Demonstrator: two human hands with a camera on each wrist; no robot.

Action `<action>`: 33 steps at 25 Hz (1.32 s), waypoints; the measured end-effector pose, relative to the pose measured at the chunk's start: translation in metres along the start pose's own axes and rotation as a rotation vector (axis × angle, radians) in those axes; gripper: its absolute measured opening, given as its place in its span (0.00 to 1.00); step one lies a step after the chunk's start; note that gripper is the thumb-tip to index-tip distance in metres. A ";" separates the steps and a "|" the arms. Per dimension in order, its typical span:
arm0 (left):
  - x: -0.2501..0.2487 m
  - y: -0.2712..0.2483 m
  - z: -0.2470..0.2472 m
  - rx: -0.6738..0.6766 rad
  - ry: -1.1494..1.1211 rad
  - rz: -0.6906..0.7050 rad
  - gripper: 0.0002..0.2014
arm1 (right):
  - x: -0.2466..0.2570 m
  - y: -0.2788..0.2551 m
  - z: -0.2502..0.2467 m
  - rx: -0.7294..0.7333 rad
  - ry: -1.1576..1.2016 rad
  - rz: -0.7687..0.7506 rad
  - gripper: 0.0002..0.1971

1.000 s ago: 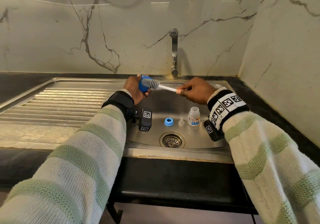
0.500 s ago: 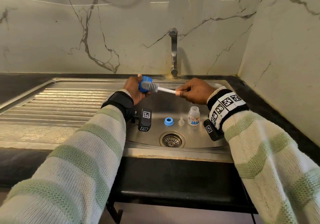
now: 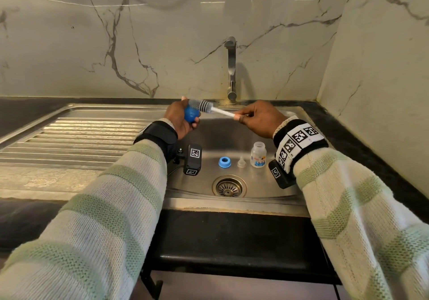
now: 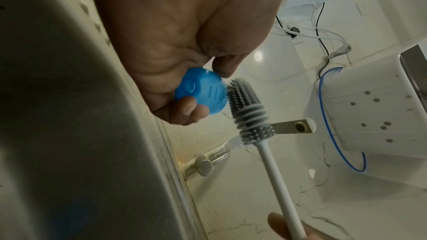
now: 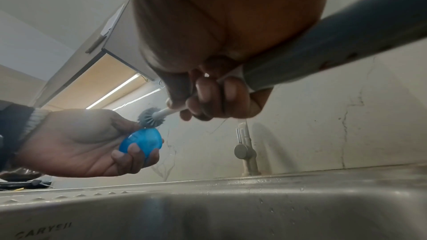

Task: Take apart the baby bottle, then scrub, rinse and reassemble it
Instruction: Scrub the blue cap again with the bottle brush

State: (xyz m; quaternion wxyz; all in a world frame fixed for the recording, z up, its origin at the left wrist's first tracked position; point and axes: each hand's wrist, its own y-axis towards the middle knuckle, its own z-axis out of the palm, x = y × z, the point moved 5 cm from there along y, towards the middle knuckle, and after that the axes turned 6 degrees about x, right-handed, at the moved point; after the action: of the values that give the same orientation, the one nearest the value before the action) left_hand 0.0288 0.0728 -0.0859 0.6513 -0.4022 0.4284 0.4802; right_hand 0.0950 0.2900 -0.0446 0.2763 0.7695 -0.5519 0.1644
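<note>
My left hand (image 3: 180, 119) grips the blue bottle cap (image 3: 191, 115) above the sink's back left, its fingers curled round the dome (image 4: 201, 92). My right hand (image 3: 257, 119) pinches the white handle of the bottle brush (image 3: 221, 112). The grey silicone brush head (image 3: 199, 105) lies against the cap's upper side (image 5: 141, 142). On the sink floor stand the blue collar ring (image 3: 224, 162), the clear nipple (image 3: 241, 161) and the small clear bottle (image 3: 258, 154) in a row.
The steel sink (image 3: 209, 137) has a drain (image 3: 229, 186) in front of the parts. A tap (image 3: 231, 67) rises from the back rim, just behind the brush. A ribbed drainboard (image 3: 76, 137) lies to the left; marble walls close the back and right.
The brush head has come out of the cap's opening and now lies over its outside. The left hand has turned the cap so its dome faces more toward me.
</note>
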 end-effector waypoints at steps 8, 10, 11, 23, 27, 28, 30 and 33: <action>0.003 0.001 -0.005 -0.022 0.033 0.007 0.21 | -0.004 0.000 -0.002 0.040 0.014 0.018 0.13; 0.003 0.002 -0.007 -0.039 0.015 0.011 0.21 | 0.001 0.000 0.002 0.079 0.009 -0.001 0.13; 0.002 0.002 -0.007 -0.034 0.017 0.016 0.21 | 0.002 0.000 0.001 0.051 0.004 -0.004 0.13; 0.001 0.001 -0.004 -0.033 0.005 0.033 0.19 | 0.000 0.000 0.004 0.101 0.006 -0.001 0.13; 0.002 0.003 -0.002 -0.035 -0.003 -0.001 0.20 | 0.001 0.001 0.000 0.031 0.006 -0.005 0.13; 0.002 0.003 -0.003 -0.035 0.001 -0.004 0.20 | 0.002 0.001 0.001 0.059 0.007 -0.004 0.13; 0.002 0.002 -0.004 -0.040 0.012 -0.005 0.20 | 0.001 0.001 0.001 0.044 -0.010 0.000 0.13; 0.003 0.004 -0.003 -0.059 -0.015 0.001 0.18 | -0.003 -0.002 -0.001 0.054 0.007 0.018 0.13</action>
State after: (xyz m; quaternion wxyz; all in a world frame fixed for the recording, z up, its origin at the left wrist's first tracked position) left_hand 0.0248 0.0713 -0.0898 0.6420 -0.4174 0.4093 0.4961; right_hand 0.0958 0.2928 -0.0460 0.2558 0.7711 -0.5531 0.1846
